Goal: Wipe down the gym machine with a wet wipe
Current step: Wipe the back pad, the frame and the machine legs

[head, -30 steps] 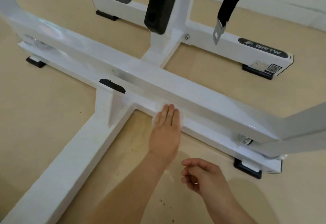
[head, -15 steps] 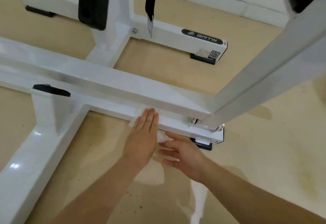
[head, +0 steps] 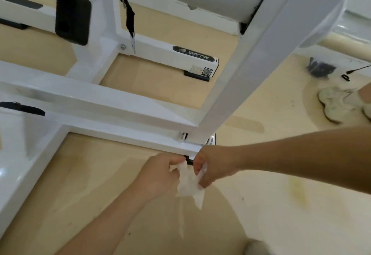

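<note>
Your gym machine is glossy white square metal tubing on black rubber feet. The wet wipe, thin, white and crumpled, hangs just in front of the lowest bar's end, over the tan floor. Your left hand and right hand each pinch its upper part with curled fingers.

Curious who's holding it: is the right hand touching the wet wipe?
Touching. The head view shows the right hand pinching the wet wipe, opposite the left hand.
</note>
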Tool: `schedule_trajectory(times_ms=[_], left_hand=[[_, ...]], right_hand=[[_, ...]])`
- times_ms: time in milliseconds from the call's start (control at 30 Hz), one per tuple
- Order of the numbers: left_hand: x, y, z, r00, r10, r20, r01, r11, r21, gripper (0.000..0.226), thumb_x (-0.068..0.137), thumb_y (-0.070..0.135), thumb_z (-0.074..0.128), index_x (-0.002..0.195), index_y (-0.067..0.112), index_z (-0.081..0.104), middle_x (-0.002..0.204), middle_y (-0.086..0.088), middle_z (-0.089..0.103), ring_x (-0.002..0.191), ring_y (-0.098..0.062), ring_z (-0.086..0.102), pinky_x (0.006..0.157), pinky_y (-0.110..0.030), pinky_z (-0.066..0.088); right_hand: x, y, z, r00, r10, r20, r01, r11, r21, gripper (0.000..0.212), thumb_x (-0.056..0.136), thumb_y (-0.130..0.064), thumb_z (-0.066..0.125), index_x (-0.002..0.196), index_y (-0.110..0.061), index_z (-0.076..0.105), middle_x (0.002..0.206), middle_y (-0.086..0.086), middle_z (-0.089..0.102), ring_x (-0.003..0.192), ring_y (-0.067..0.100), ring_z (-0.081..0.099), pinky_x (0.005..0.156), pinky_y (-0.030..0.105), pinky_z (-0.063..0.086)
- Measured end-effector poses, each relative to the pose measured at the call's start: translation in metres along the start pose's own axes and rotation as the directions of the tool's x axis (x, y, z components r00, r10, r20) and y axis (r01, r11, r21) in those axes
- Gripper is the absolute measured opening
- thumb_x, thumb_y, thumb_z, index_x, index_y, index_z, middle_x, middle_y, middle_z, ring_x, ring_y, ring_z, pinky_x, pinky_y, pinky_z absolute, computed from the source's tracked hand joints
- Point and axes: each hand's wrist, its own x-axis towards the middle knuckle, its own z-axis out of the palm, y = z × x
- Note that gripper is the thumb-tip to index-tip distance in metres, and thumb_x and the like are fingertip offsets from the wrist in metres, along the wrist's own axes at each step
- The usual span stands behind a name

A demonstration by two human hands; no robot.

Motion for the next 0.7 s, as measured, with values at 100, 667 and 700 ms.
schedule_trajectory(times_ms=[100,667,700], left_hand=[[-0.006,0.023,-0.026,0.996,0.031,-0.083,-0.024,0.996,0.08,0.004,0.082,0.028,0.073,0.078,0.026,0.074,0.082,0.015,0.073,0.081,0.001,0.066,0.08,-0.019,0.051],[0.017,0.087,-0.059,0.984,-0.177,-0.029,0.173,0.894,0.414,0.014,0.094,0.026,0.058,0.085,0.019,0.052,0.077,0.008,0.052,0.071,-0.013,0.05,0.063,-0.022,0.038],[0.02,0.08,-0.053,0.981,-0.185,-0.063,0.193,0.869,0.455,0.019,0.093,0.027,0.058,0.078,0.021,0.048,0.077,0.008,0.049,0.073,-0.014,0.047,0.061,-0.022,0.036]], right_hand=[[-0.031,-0.002,-0.012,0.999,0.005,0.033,-0.001,0.994,-0.111,0.043,0.075,-0.047,0.077,0.099,-0.013,0.066,0.083,-0.006,0.058,0.074,0.012,0.051,0.059,0.017,0.041],[-0.037,0.126,-0.035,0.932,0.02,-0.361,0.156,0.879,0.45,0.03,0.085,-0.022,0.07,0.064,-0.016,0.049,0.06,-0.006,0.043,0.057,0.012,0.039,0.058,0.026,0.032],[-0.027,0.129,-0.032,0.921,0.037,-0.387,0.174,0.85,0.497,0.024,0.085,-0.018,0.069,0.068,-0.014,0.052,0.062,-0.004,0.045,0.059,0.014,0.041,0.06,0.028,0.033]])
